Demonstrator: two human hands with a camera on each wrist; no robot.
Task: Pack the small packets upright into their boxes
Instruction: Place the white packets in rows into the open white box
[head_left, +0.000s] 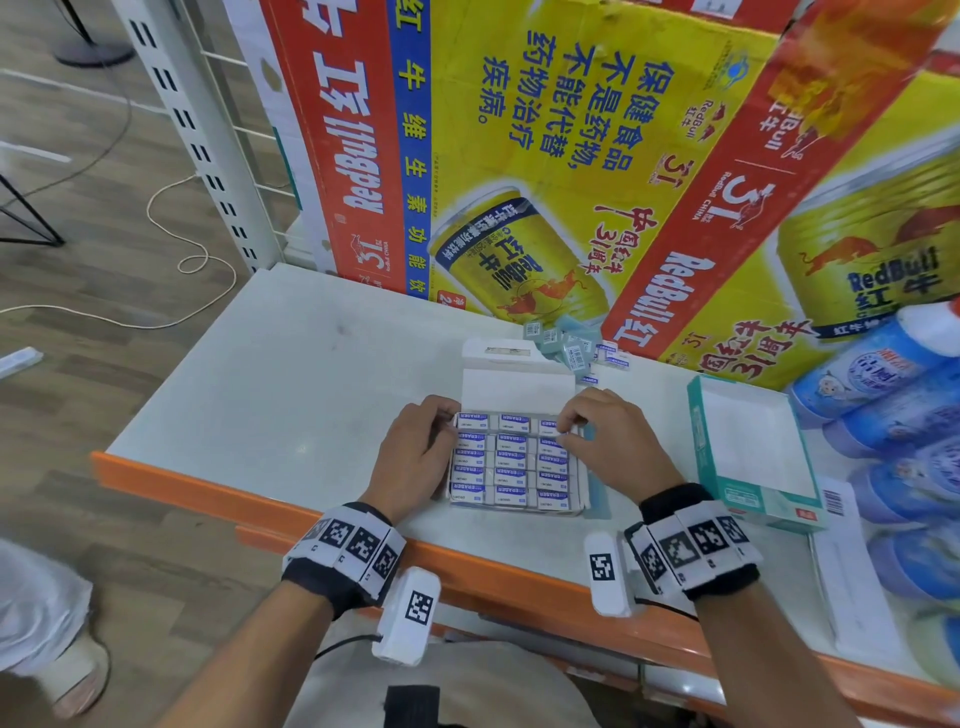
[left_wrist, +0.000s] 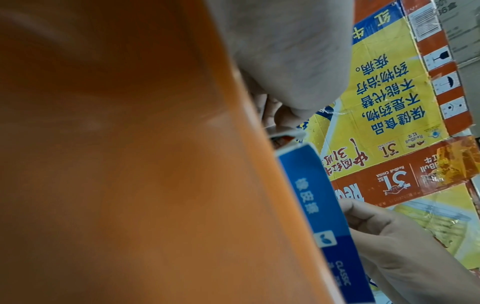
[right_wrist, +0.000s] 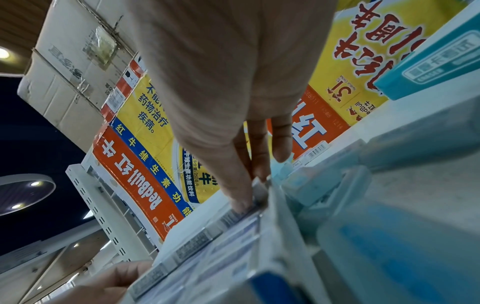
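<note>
Three columns of small eraser packets fill the open box on the white tabletop, its lid flap folded back away from the person. The packets stand packed side to side, labels up, so the rows brace one another and none can tip.

The left hand lies along the box's left wall with fingers curled at the far corner; its grip looks narrow, steadying the box so it does not slide (whether it actually pinches the wall or a packet, I cannot tell). The right hand reaches in at the far right corner, thumb and fingertips closed narrowly on the top edge of the last packet in that row, most likely seating it level with its neighbours.

More loose packets lie in a heap beyond the lid, near the yellow and red cartons. An empty teal box sits well apart on the right, beside blue bottles, presumably next to be filled.

The first box looks about full; pressing the corner packet down and closing the flap appears to be what remains here.
</note>
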